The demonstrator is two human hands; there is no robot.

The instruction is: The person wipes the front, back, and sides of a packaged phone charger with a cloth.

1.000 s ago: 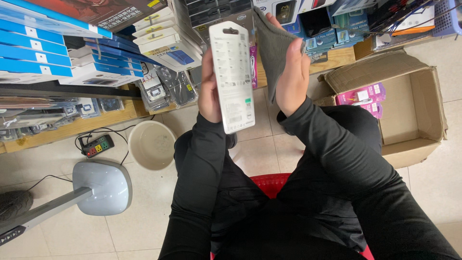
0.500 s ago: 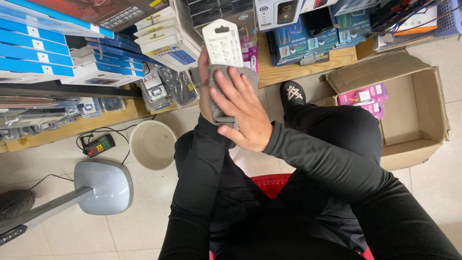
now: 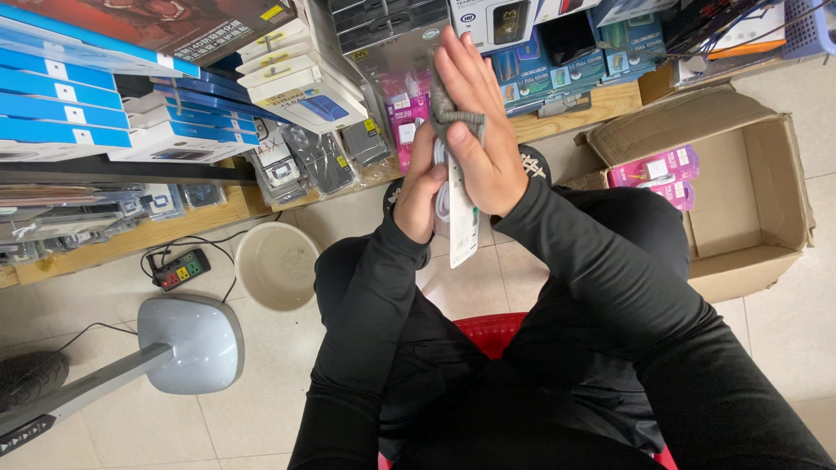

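Wiping a white packet with a grey cloth above the knees, left hand clasped on the packet's left edge, right hand flat, pressing cloth to its face; next, probably turning it while gripping firmly.

grey cloth, white packet, red stool, beige basin
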